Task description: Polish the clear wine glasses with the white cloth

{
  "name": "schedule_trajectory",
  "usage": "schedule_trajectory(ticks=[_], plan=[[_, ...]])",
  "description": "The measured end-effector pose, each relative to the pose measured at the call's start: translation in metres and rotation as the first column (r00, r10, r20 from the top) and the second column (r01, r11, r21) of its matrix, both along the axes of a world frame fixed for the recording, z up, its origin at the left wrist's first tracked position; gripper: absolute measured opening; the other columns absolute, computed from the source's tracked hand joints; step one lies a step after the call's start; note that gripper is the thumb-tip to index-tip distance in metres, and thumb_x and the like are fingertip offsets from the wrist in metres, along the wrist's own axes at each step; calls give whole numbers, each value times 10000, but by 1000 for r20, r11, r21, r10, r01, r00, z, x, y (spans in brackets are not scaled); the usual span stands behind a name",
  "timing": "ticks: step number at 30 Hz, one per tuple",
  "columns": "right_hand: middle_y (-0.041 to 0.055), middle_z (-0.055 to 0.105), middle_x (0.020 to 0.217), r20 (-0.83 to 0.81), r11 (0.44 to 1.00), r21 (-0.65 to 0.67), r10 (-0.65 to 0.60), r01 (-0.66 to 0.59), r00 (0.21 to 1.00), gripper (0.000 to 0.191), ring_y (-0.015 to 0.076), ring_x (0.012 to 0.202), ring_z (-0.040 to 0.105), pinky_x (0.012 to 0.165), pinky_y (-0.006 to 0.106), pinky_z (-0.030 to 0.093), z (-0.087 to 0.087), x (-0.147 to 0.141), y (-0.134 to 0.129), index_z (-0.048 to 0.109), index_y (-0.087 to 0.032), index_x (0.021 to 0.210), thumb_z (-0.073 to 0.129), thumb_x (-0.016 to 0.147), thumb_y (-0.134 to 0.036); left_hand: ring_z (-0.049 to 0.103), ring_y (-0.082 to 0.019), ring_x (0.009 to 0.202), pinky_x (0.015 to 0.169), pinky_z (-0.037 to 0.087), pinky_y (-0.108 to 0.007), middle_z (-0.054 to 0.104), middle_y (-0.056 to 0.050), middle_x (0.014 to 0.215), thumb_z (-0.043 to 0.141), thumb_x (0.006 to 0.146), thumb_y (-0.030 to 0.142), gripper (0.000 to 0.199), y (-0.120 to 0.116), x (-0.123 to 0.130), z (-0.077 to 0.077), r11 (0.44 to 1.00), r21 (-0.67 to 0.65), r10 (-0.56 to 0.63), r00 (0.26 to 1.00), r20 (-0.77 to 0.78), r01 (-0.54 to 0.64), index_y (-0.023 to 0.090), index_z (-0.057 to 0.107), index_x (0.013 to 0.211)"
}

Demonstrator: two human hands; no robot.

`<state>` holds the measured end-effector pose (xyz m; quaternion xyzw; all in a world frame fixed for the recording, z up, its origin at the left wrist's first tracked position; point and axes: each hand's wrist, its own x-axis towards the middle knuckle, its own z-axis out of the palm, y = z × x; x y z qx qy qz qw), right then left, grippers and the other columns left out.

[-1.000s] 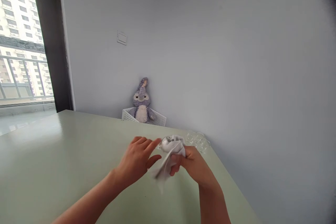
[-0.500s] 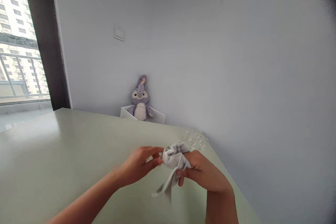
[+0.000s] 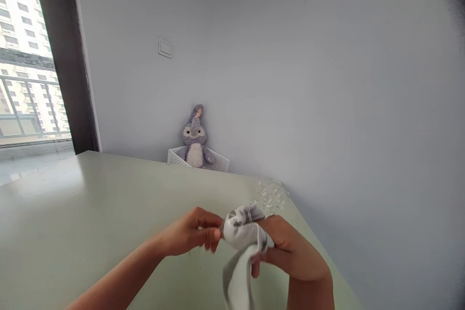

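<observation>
A pale grey-white cloth (image 3: 242,276) is bunched up in front of me, with a long end hanging toward the table. Its rounded upper bundle appears to sit inside a clear glass (image 3: 238,225), though the exact shape of the glass is hard to make out. My left hand (image 3: 198,232) is closed, thumb and fingers pinching the left end of the glass. From the other side, my right hand (image 3: 286,247) grips the cloth, its fingers partly hidden behind the folds.
Clear, glassy items (image 3: 271,194) lie near the right back edge of the pale green table (image 3: 119,213). Behind the table, a purple plush toy (image 3: 195,143) sits in a white perforated basket (image 3: 220,162) against the wall. A window opening is at left.
The bundle and my right hand have shifted slightly down and right. My left fingers have closed in on the glass's end, and the cloth's hanging end has swung right and lower.
</observation>
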<state>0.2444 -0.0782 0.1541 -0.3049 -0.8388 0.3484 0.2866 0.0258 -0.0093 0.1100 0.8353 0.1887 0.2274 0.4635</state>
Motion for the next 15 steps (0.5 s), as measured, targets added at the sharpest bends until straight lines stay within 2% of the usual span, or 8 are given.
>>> schedule_trajectory(ticks=[1, 2, 5, 6, 8, 11, 13, 15], plan=[[36, 657, 658, -50, 996, -28, -89, 88, 995, 315, 154, 657, 612, 668, 257, 458, -2, -2, 1, 646, -179, 667, 450, 847, -348, 496, -120, 614, 563, 395, -229, 574, -38, 661, 384, 842, 437, 375, 1, 3, -3, 978, 155, 138, 990, 30, -141, 139, 610, 837], [35, 650, 627, -108, 983, -65, -177, 171, 978, 318, 159, 637, 610, 656, 268, 459, -4, -5, 4, 637, -173, 674, 445, 849, -356, 505, -137, 684, 624, 402, -252, 589, -46, 719, 388, 851, 386, 317, 1, 6, -5, 901, 322, 277, 957, 85, -290, 161, 607, 899], [25, 625, 534, -244, 944, -163, -322, 289, 915, 331, 173, 605, 597, 640, 292, 456, -9, -13, 10, 621, -154, 724, 426, 855, -387, 491, -160, 723, 690, 383, -298, 594, -39, 722, 455, 829, 267, 249, 1, 8, -9, 549, 654, 463, 841, 280, -520, 206, 563, 1044], [24, 619, 522, -252, 946, -170, -314, 278, 916, 337, 171, 599, 589, 629, 287, 450, -10, -15, 10, 619, -152, 711, 432, 851, -395, 482, -156, 689, 676, 377, -296, 585, -31, 678, 468, 823, 242, 241, 1, 6, -9, 486, 700, 458, 834, 306, -524, 206, 564, 1041], [18, 606, 538, -199, 963, -153, -249, 221, 948, 332, 152, 574, 556, 583, 259, 426, -8, -17, 9, 609, -158, 654, 485, 817, -419, 456, -140, 618, 622, 368, -277, 563, -17, 608, 478, 823, 219, 216, 1, 0, -6, 481, 741, 409, 867, 283, -469, 198, 570, 1018], [-12, 536, 566, -93, 983, -65, -178, 172, 980, 334, 118, 533, 462, 512, 232, 364, -3, -17, 3, 579, -174, 620, 598, 702, -498, 443, -130, 587, 577, 364, -259, 562, -12, 584, 486, 828, 229, 200, 2, -9, 2, 584, 742, 290, 938, 188, -329, 180, 568, 1004], [-28, 484, 558, -51, 976, -9, -217, 217, 975, 347, 107, 528, 414, 499, 226, 335, -1, -19, -2, 553, -184, 612, 612, 676, -520, 449, -125, 581, 563, 367, -251, 566, -11, 580, 488, 830, 245, 195, 3, -10, 5, 632, 727, 234, 960, 154, -271, 172, 570, 992], [-32, 467, 547, -24, 946, 38, -321, 321, 947, 329, 101, 522, 400, 495, 222, 319, -1, -24, -6, 528, -186, 597, 574, 733, -482, 464, -124, 587, 570, 374, -252, 578, -15, 597, 479, 836, 253, 198, 4, -8, 5, 630, 727, 238, 959, 157, -275, 171, 570, 991]])
